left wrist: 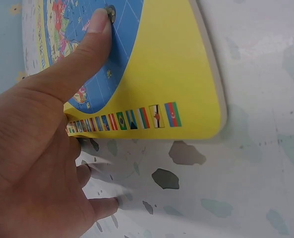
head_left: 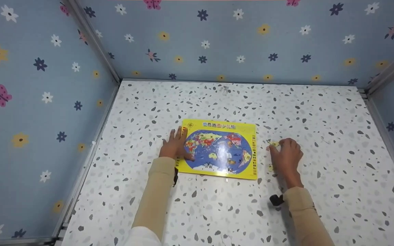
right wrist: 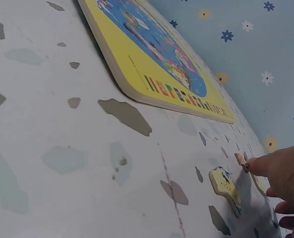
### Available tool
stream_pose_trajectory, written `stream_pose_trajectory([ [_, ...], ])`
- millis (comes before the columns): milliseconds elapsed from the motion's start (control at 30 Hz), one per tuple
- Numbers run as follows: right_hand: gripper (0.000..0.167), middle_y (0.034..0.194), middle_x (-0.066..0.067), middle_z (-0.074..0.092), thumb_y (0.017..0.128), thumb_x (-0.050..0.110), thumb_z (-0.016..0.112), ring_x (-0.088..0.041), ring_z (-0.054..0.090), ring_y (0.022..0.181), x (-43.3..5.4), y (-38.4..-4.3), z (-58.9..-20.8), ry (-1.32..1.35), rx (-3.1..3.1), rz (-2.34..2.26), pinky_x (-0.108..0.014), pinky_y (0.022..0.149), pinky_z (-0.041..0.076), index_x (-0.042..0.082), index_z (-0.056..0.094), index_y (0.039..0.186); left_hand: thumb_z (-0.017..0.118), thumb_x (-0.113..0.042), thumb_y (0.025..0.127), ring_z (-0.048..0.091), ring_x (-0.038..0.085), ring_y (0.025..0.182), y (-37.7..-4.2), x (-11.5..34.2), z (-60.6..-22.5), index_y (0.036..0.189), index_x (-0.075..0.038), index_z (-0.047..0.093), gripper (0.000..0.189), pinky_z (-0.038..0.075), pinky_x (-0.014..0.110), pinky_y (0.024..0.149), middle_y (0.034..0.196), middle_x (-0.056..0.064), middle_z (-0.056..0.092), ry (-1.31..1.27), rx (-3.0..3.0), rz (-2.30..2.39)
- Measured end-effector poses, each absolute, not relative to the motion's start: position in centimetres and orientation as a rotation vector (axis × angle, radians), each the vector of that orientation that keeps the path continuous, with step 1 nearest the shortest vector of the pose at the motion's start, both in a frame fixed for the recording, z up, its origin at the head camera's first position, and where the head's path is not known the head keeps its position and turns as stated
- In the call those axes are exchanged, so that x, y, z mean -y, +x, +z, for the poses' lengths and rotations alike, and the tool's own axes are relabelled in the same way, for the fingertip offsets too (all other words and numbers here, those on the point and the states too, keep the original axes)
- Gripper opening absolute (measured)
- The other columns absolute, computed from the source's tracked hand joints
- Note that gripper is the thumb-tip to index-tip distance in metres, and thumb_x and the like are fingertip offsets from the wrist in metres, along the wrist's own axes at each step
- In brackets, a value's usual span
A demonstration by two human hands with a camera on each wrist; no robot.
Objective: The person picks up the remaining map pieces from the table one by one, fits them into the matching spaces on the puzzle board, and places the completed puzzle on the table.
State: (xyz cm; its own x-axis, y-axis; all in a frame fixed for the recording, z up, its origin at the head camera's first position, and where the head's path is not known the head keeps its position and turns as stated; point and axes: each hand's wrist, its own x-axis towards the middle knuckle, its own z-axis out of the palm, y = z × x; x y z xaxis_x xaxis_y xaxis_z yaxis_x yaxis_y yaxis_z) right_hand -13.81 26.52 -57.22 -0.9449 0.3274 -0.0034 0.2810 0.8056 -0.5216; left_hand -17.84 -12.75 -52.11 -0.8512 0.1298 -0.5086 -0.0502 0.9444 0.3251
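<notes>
A yellow-bordered world map puzzle board (head_left: 217, 124) lies flat on the table. My left hand (head_left: 175, 145) rests at its left edge with fingers spread. In the left wrist view the thumb (left wrist: 87, 54) reaches onto the blue map, touching a small dark knob-like spot, while other fingertips are down on the table. Right of the board, my right hand (head_left: 287, 155) pinches a small yellow puzzle piece (head_left: 274, 144) between thumb and fingers. A small orange-pink piece (right wrist: 241, 161) is at the tip of its foremost digit. Another yellow piece (right wrist: 225, 186) lies close by on the table.
The speckled white table (head_left: 197, 212) carries the board and pieces. Blue flowered panels (head_left: 217, 44) stand behind it and on both sides, with metal strips along their edges. A row of flags (left wrist: 132, 119) runs along the board's side.
</notes>
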Motion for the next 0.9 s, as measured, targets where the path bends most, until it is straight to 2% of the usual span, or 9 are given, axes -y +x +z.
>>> stream_pose_trajectory([
  [500, 0.036, 0.128, -0.016, 0.046, 0.095, 0.035, 0.055, -0.034, 0.038, 0.123, -26.41, -14.18, -57.30, -0.485, 2.885, 0.755, -0.056, 0.111, 0.019, 0.004, 0.053, 0.113, 0.082, -0.047, 0.069, -0.006, 0.031, 0.149, -17.80, 12.73, -52.00, 0.156, -0.018, 0.002, 0.121, 0.006, 0.059, 0.118, 0.163, 0.005, -0.006, 0.047, -2.552, 0.444],
  [900, 0.033, 0.125, -0.017, 0.050, 0.096, 0.032, 0.055, -0.035, 0.039, 0.127, -26.51, -14.35, -57.22, -0.456, 2.878, 0.737, -0.055, 0.111, 0.018, 0.002, 0.057, 0.112, 0.083, -0.048, 0.068, -0.007, 0.030, 0.149, -17.78, 12.68, -52.03, 0.155, -0.019, 0.002, 0.123, 0.006, 0.058, 0.118, 0.162, 0.004, -0.006, 0.037, -2.557, 0.435],
])
